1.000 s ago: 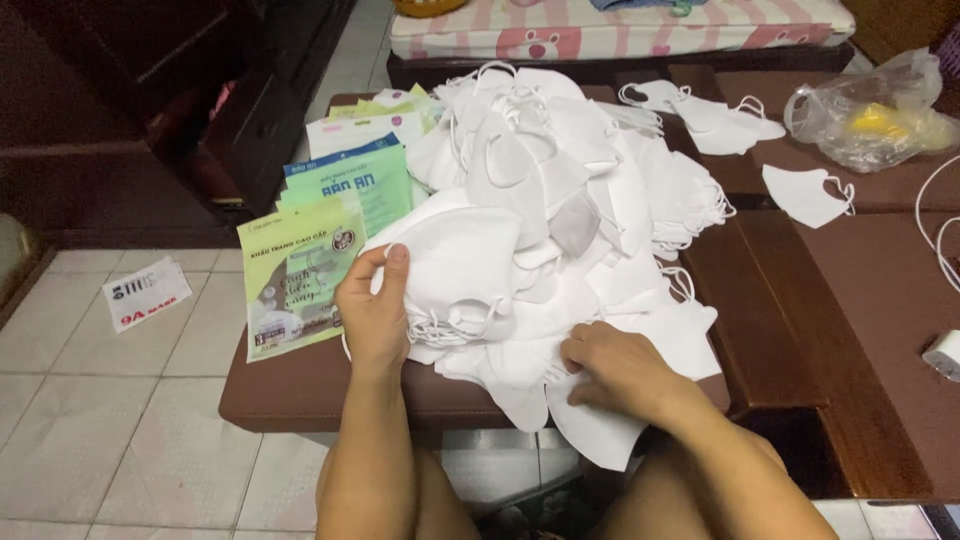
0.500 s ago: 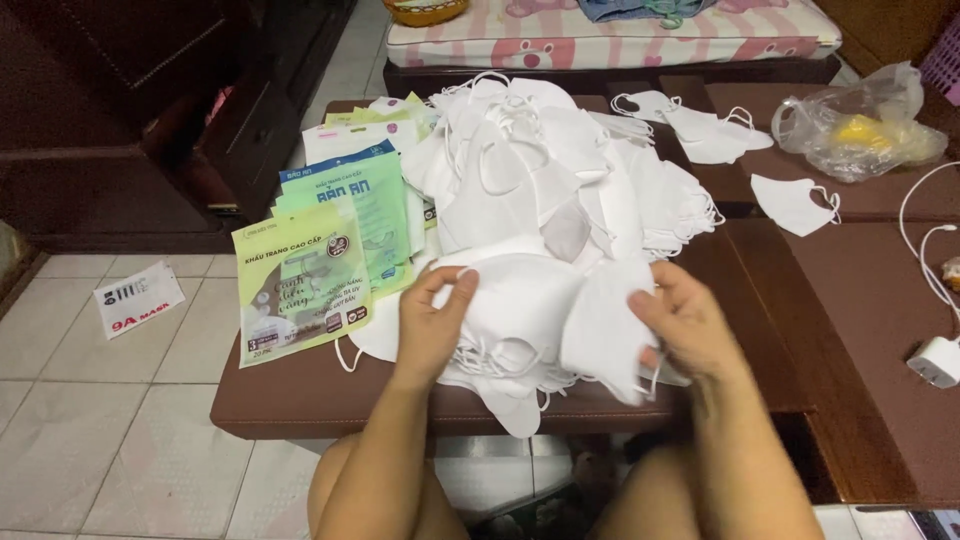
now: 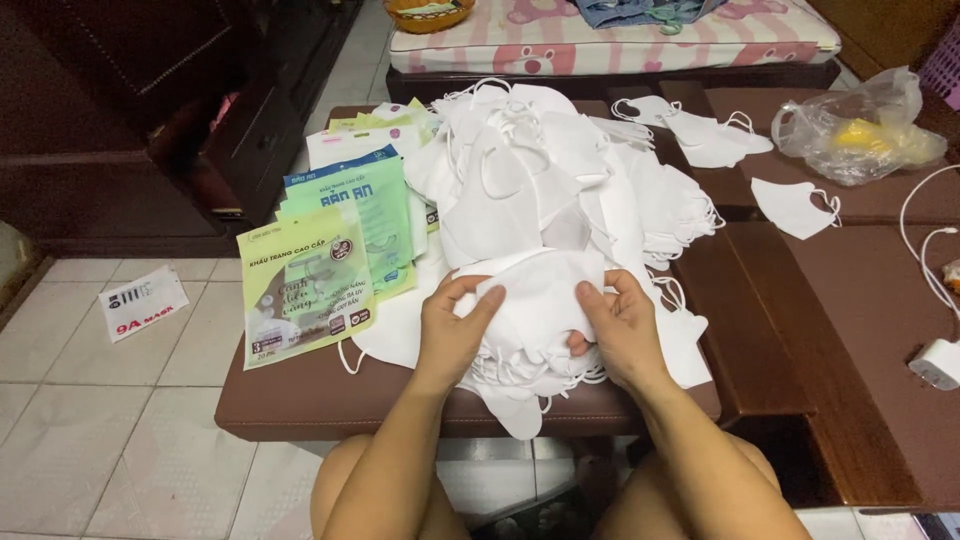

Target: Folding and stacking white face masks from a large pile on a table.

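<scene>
Fingers of left hand (image 3: pixel 455 335) and right hand (image 3: pixel 622 330) curled around a small stack of white face masks (image 3: pixel 535 300), thumbs on top, fingertips pressing in from either side; both grasping, neither released. Stack held at near edge of brown padded bench (image 3: pixel 330 400), resting on spread of further masks beneath. Directly behind, large loose heap of white masks (image 3: pixel 540 170) filling middle of bench, ear loops trailing and crossing. At left edge of bench, fanned green and white printed packets (image 3: pixel 305 280), nearest one overlapping its neighbours. Off bench to left, single printed packet (image 3: pixel 143 302) lying on tiled floor. To right, on adjoining brown table (image 3: pixel 850 300), separate masks (image 3: pixel 795 207) lying singly, clear plastic bag with yellow contents (image 3: pixel 860 130), and white charger with cable (image 3: pixel 938 360) near right edge. Risks, as judged: loops of held stack likely to snag on loops of masks beneath, dragging extras along or skewing stack; bottom masks overhanging near edge liable to slide to floor if pile disturbed; uneven pressure from the two hands may fan stack out of alignment.
</scene>
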